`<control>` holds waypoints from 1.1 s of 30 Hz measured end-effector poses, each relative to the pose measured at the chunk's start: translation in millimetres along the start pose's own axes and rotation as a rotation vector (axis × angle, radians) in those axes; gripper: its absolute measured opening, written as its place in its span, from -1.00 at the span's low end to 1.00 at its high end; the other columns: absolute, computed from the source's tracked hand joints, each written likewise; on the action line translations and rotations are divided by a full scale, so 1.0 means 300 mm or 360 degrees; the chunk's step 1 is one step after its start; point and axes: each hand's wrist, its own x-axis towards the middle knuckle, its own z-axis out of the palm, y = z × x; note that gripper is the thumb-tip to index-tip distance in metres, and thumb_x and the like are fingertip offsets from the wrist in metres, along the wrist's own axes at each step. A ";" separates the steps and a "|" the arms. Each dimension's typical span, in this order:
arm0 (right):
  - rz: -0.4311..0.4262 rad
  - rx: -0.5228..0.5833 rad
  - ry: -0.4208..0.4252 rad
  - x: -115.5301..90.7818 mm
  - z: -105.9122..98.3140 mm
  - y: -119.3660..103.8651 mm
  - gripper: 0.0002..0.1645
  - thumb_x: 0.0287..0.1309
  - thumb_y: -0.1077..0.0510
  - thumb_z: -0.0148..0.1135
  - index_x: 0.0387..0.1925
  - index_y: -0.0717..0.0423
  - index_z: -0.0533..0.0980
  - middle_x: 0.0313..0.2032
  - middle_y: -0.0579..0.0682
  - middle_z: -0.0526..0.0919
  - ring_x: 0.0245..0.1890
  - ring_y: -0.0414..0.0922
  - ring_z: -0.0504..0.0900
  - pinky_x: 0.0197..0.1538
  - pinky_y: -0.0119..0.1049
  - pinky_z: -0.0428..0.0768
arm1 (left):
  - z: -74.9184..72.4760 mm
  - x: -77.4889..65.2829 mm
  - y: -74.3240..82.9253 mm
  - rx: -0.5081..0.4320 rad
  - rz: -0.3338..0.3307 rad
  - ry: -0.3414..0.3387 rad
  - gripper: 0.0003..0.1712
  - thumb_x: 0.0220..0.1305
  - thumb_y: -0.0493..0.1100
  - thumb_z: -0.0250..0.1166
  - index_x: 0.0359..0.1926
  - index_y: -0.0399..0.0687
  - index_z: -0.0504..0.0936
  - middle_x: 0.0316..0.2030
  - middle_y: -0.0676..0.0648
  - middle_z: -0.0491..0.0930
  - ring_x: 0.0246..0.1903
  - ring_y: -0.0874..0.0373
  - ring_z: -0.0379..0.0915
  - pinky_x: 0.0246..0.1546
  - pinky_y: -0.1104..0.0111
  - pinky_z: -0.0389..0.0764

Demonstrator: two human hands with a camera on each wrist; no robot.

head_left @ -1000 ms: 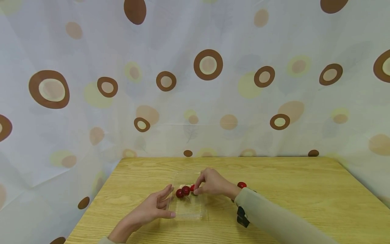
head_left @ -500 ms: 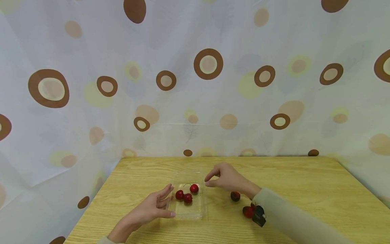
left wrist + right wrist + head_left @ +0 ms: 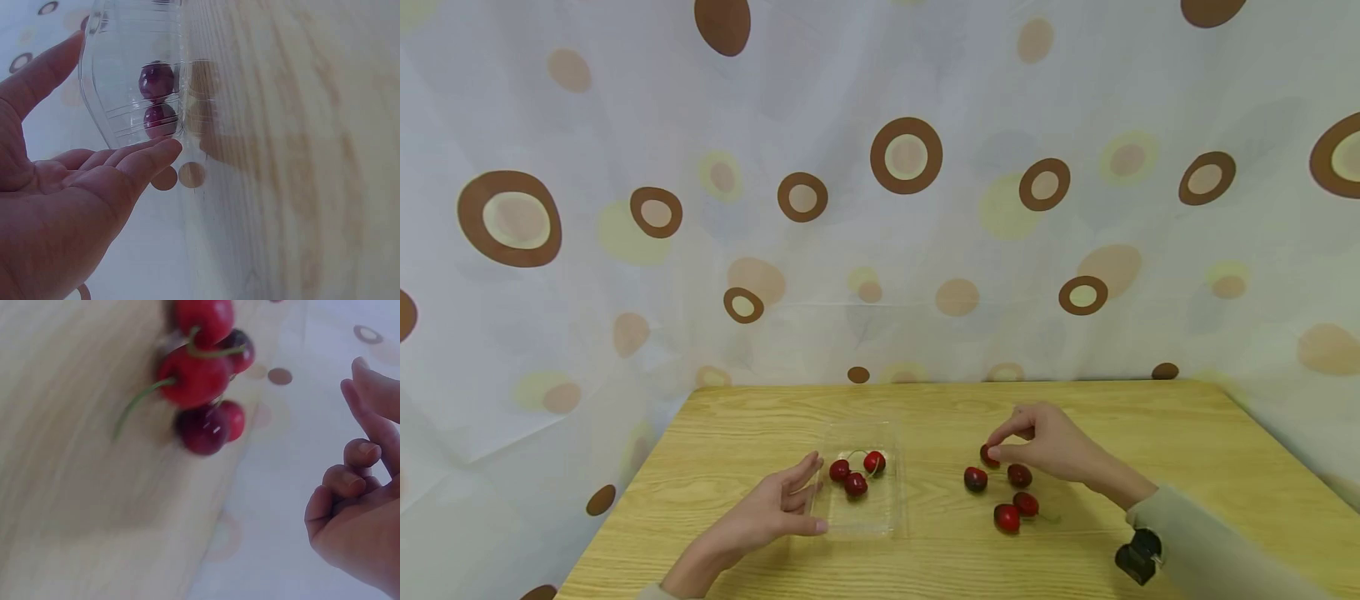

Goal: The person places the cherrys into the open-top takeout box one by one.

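Note:
A clear plastic container (image 3: 891,518) stands on the table with three red cherries (image 3: 856,484) inside, some with stems. At its left side rests my left hand (image 3: 767,512), thumb and fingers spread along the wall; the left wrist view shows a fingertip of that hand (image 3: 81,187) against the plastic. My right hand (image 3: 1052,443) is over the loose cherries to the right, its thumb and index finger at the farthest cherry (image 3: 989,456), which they partly hide. In the right wrist view, nothing shows between the fingertips of that hand (image 3: 362,475).
Several more loose cherries (image 3: 1007,518) lie in a cluster right of the container, some with green stems (image 3: 140,403). The wooden table (image 3: 760,417) ends at a patterned curtain (image 3: 955,250). A black device (image 3: 1138,557) is strapped at the right wrist.
My right hand has left the container, where a third cherry now lies free, and moved right to the loose cherries. The left hand stays at the container's side.

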 end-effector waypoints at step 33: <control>0.0166 0.0239 -0.0218 -0.223 -0.029 0.233 -0.80 0.21 0.25 0.54 -0.14 0.24 0.81 -0.48 -0.05 0.45 -0.52 -0.19 0.26 -0.44 -0.32 0.31 | -0.002 0.001 0.002 -0.0010 0.0000 -0.0005 0.14 0.47 -0.26 0.36 0.65 -0.37 -0.32 0.63 -0.40 -0.30 0.56 -0.38 -0.16 0.48 -0.10 0.18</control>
